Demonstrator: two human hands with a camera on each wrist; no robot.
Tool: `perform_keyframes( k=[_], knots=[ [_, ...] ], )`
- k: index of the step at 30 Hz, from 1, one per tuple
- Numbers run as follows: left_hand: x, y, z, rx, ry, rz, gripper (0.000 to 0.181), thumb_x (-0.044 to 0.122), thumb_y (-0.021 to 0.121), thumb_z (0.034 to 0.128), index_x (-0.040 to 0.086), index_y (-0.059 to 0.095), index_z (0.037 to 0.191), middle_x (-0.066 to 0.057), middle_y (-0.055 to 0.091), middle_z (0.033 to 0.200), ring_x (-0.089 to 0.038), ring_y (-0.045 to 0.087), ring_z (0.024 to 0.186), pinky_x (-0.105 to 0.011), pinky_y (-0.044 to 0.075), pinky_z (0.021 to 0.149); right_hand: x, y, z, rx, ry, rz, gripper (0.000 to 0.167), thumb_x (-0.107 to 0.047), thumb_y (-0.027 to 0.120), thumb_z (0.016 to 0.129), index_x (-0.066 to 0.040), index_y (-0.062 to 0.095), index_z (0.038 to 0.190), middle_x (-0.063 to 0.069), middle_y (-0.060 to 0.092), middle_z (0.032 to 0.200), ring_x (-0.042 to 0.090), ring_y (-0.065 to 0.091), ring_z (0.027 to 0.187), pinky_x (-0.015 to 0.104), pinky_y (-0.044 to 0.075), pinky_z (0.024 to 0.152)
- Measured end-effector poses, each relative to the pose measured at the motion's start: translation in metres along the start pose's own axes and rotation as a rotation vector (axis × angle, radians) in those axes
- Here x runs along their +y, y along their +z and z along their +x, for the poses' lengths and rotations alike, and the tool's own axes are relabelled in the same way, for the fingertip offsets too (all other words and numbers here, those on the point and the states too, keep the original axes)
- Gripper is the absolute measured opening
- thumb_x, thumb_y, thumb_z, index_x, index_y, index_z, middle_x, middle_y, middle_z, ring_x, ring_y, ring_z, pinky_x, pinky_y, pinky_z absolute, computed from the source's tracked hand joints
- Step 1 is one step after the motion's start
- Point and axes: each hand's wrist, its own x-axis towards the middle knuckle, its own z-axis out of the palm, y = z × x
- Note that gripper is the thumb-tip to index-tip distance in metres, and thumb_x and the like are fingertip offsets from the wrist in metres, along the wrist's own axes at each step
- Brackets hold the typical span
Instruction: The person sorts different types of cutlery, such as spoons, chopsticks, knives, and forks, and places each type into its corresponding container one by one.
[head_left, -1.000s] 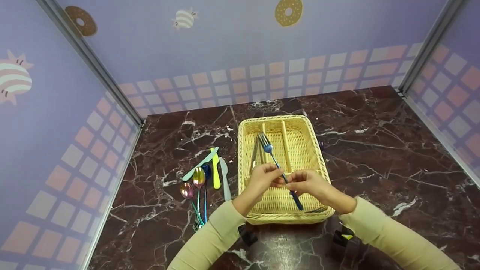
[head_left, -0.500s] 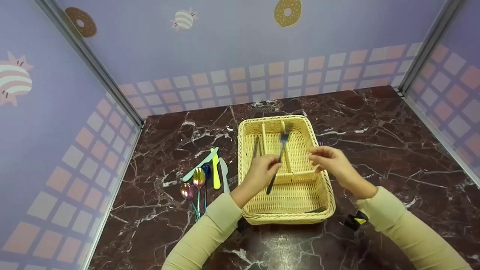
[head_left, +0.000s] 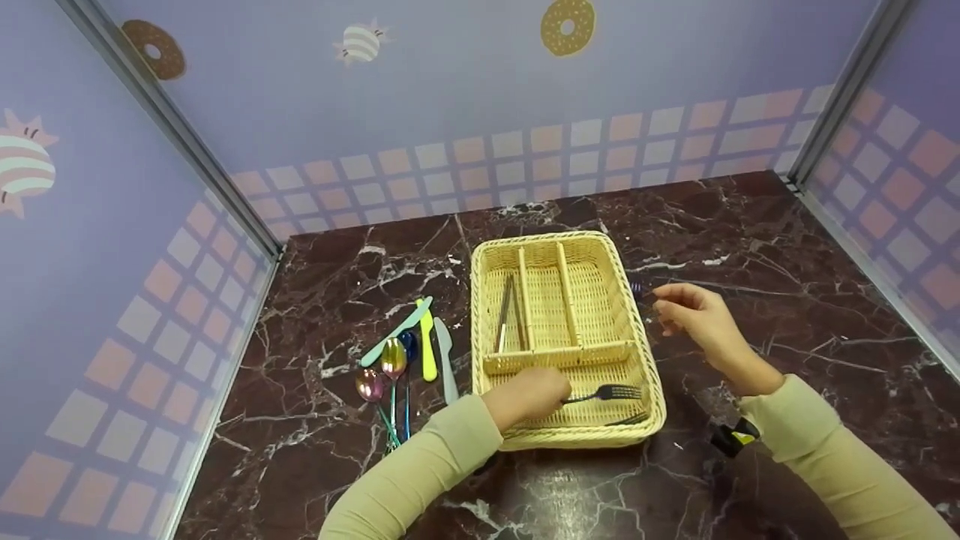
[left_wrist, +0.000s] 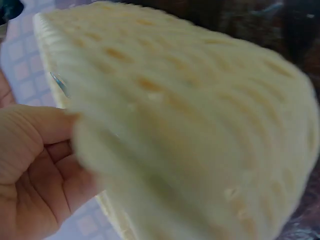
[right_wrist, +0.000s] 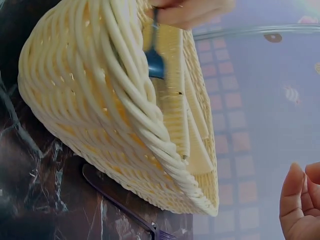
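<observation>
In the head view, the left hand (head_left: 534, 393) is over the front compartment of the wicker tray (head_left: 654, 382) and grips a dark blue fork (head_left: 611, 392), tines toward the right. The fork lies crosswise, low in that compartment; another dark utensil (head_left: 628, 420) lies near its front edge. The right hand (head_left: 701, 319) hovers right of the tray, holding nothing, fingers bent with thumb near them. Close to its fingertips are the tines of a purple fork (head_left: 637, 287) on the table; the right wrist view shows that purple fork (right_wrist: 120, 205) beside a dark knife-like or spoon-like piece.
Two metal utensils (head_left: 506, 315) lie in the tray's rear left compartment. Left of the tray are a yellow knife (head_left: 427, 349), a grey knife (head_left: 445, 360), a pale green knife (head_left: 397, 332), and several spoons, one of them gold (head_left: 394, 358). Patterned walls enclose the table.
The left hand has carried the blue fork down into the front compartment and turned it crosswise. My right hand let go of the fork and moved right, off the tray.
</observation>
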Motion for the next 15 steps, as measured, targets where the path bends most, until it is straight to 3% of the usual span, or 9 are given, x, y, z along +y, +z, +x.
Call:
perform_keyframes(
  k=[4, 8, 15],
  knots=[
    [0.004, 0.008, 0.004, -0.018, 0.033, 0.031, 0.034, 0.002, 0.058, 0.0822, 0.015, 0.038, 0.057, 0.004, 0.045, 0.059, -0.008, 0.033, 0.053, -0.021, 0.034, 0.047, 0.0, -0.003, -0.001, 0.0, -0.023, 0.011, 0.011, -0.008, 0.058, 0.089, -0.017, 0.061, 0.094, -0.005, 0.06, 0.076, 0.008, 0.057, 0.063, 0.02, 0.051, 0.054],
    [0.005, 0.015, 0.006, 0.001, 0.068, 0.048, 0.04, 0.006, 0.062, 0.0781, 0.017, 0.032, 0.053, 0.005, 0.038, 0.055, -0.008, 0.031, 0.051, -0.02, 0.034, 0.046, 0.002, -0.004, -0.003, -0.011, -0.035, 0.009, 0.012, -0.009, 0.058, 0.089, -0.019, 0.062, 0.093, -0.007, 0.06, 0.076, 0.007, 0.057, 0.063, 0.019, 0.051, 0.054],
    [0.001, 0.017, 0.008, -0.013, 0.014, -0.027, 0.04, 0.013, 0.069, 0.0763, 0.015, 0.037, 0.053, 0.005, 0.032, 0.053, -0.009, 0.028, 0.052, -0.021, 0.027, 0.046, 0.002, -0.005, -0.004, -0.015, -0.026, -0.007, 0.009, -0.011, 0.059, 0.089, -0.018, 0.061, 0.093, -0.006, 0.06, 0.078, 0.007, 0.058, 0.063, 0.02, 0.051, 0.054]
  ],
)
